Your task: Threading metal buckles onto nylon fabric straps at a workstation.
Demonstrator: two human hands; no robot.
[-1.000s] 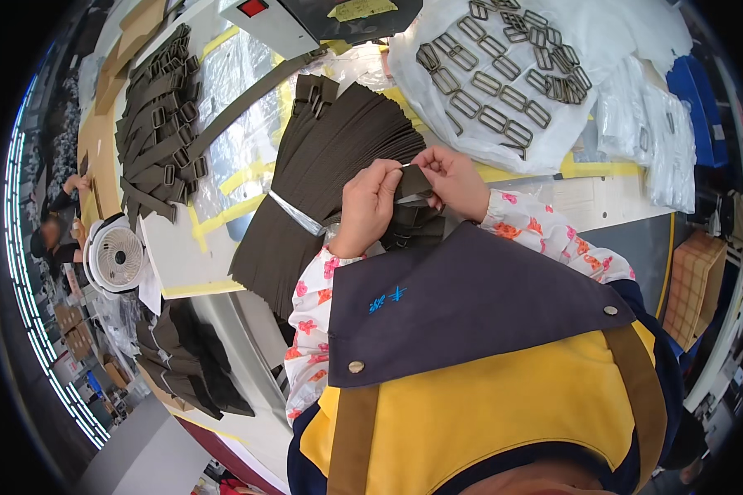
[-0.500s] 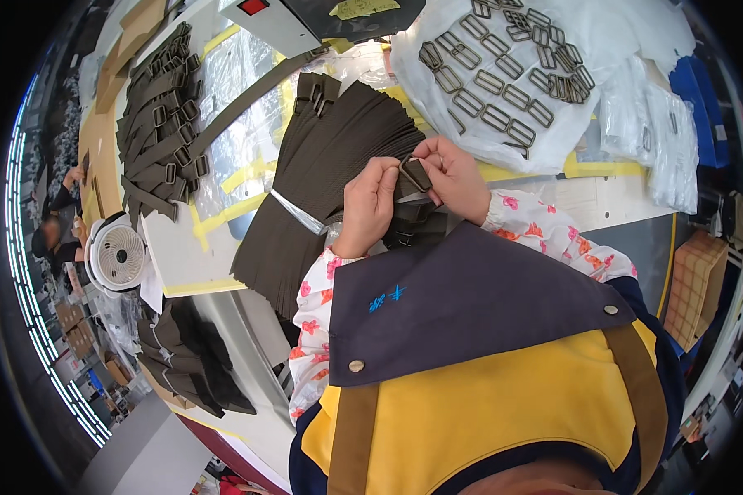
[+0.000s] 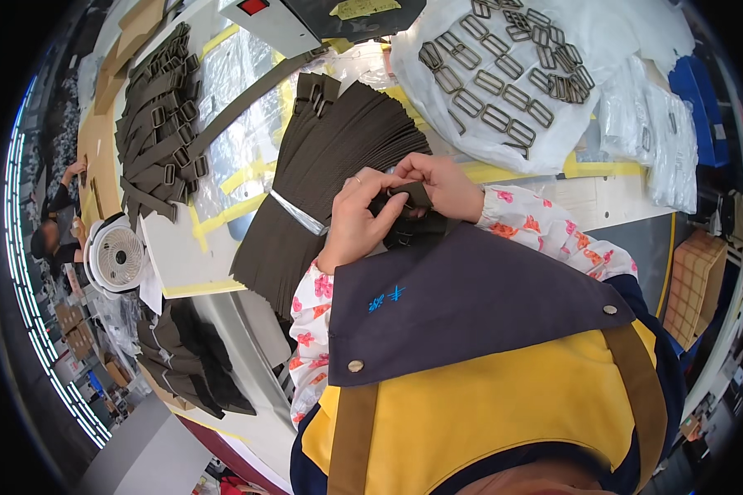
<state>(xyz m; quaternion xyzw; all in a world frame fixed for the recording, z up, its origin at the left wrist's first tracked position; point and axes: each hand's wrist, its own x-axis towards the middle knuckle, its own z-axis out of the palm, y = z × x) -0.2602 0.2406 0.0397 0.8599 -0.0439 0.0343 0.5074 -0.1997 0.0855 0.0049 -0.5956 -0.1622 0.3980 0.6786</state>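
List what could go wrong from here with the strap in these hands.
1. Both hands, left hand and right hand, pinch the dark strap end right over the fanned stack of dark webbing strips; a forearm might nudge the fan out of order.
2. The metal buckles lie loose on white plastic sheet near the table edge; a tug on it could scatter them.

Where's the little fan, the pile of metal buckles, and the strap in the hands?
Fan (image 3: 119, 257), head view: middle of its round grille.
Buckles (image 3: 504, 82), head view: middle of the pile.
Strap (image 3: 415, 195), head view: folded end between the fingers.
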